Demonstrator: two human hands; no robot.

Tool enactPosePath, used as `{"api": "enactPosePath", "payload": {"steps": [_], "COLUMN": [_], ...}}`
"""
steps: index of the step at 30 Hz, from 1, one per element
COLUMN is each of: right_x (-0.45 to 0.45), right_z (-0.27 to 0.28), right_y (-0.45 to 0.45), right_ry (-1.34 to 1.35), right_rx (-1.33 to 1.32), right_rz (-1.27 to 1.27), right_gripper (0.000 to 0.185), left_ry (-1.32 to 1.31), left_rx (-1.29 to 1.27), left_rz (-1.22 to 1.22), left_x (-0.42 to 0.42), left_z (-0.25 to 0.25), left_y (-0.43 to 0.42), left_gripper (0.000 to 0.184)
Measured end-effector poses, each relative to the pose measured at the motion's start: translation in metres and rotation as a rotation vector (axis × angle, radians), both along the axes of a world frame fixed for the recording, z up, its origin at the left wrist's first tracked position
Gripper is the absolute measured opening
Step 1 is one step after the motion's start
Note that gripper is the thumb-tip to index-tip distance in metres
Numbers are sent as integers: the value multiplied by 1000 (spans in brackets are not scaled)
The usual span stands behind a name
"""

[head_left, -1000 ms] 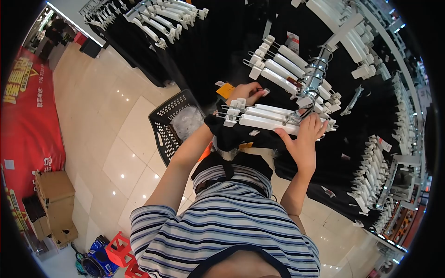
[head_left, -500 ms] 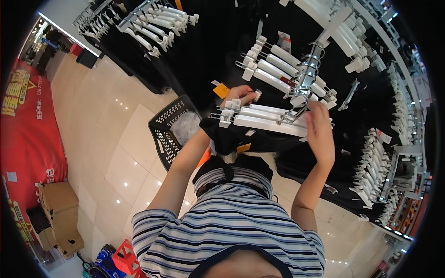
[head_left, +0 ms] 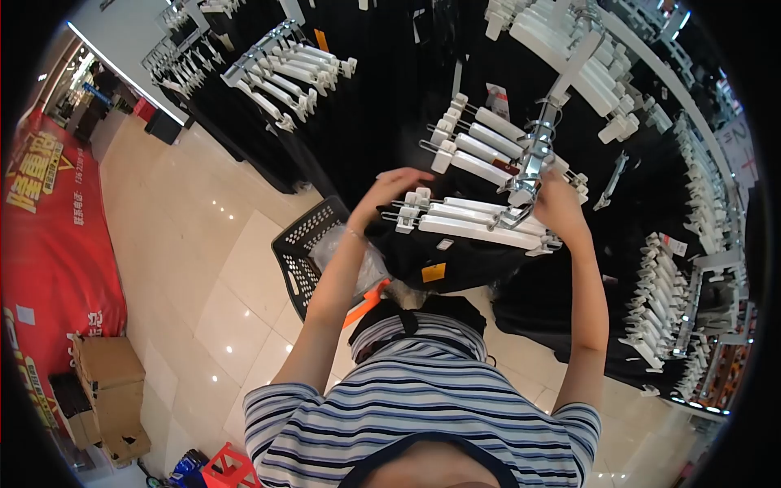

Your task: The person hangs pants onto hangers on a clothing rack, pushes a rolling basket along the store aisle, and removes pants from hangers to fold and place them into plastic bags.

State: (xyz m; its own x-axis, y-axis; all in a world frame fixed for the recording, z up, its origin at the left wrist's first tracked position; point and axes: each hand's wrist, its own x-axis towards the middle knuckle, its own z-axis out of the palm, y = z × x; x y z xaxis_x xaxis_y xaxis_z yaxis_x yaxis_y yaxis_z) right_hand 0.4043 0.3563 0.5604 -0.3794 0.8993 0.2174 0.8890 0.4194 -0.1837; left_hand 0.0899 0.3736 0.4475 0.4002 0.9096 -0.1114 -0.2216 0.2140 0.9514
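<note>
The left hand (head_left: 389, 193) has its fingers stretched out beside the left clips of the front white hangers (head_left: 480, 226); whether it grips any cloth, I cannot tell. The right hand (head_left: 561, 207) is bent in at the near end of the chrome rail (head_left: 537, 150), its fingertips hidden, so its grip cannot be told. The front hangers hang at that end with black garments (head_left: 480, 262) below; rear hangers (head_left: 480, 146) sit farther along the rail. A perforated basket (head_left: 294, 259) stands on the floor (head_left: 187, 244), left of the garments.

Bskt (head_left: 303, 244) L of hangers (head_left: 480, 231), boxes (head_left: 114, 366) further L.
</note>
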Motion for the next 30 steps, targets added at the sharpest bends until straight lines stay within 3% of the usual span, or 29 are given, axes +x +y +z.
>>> {"api": "enactPosePath", "payload": {"steps": [1,4,7,8,10,13,18,20,23,26,27,30], "right_x": [1,20,40,47,62,92,125,126,120,113,110,102], "right_z": [7,23,37,35,29,10,16,24,53,66,78,96], "right_y": [-7,-25,-52,-61,-82,-124,-222,-263,-329,-378,-386,-381], "right_ry": [28,58,124,135,151,230,258,335,377,311,302,274], "right_rx": [-15,104,190,178,148,54,-50,155,208,469,409,371], "right_rz": [-29,-206,-237,-285,-376,-494,-743,-832,-1069,-979,-1009,-640], "right_gripper": [16,16,22,21,21,20,21,24,24,20,18,14], "left_ry": [29,106,348,615,711,1056,1055,1054,1053,1039,1044,1015], "left_rx": [83,227,558,781,1138,1356,1377,1366,1363,1366,1339,1332], "left_rz": [26,289,437,401,316,413,365,353,387,480,479,513], "left_x": [-15,-30,-8,-2,27,65,98,105,113,127,132,140], "left_z": [10,38,68,76,86,91,68,63,63,59,60,63], "left_y": [0,-11,-36,-45,-51,-51,-40,-33,-19,0,6,17], "left_gripper": [35,30,26,28,35,44,52,52,44,32,25,22]}}
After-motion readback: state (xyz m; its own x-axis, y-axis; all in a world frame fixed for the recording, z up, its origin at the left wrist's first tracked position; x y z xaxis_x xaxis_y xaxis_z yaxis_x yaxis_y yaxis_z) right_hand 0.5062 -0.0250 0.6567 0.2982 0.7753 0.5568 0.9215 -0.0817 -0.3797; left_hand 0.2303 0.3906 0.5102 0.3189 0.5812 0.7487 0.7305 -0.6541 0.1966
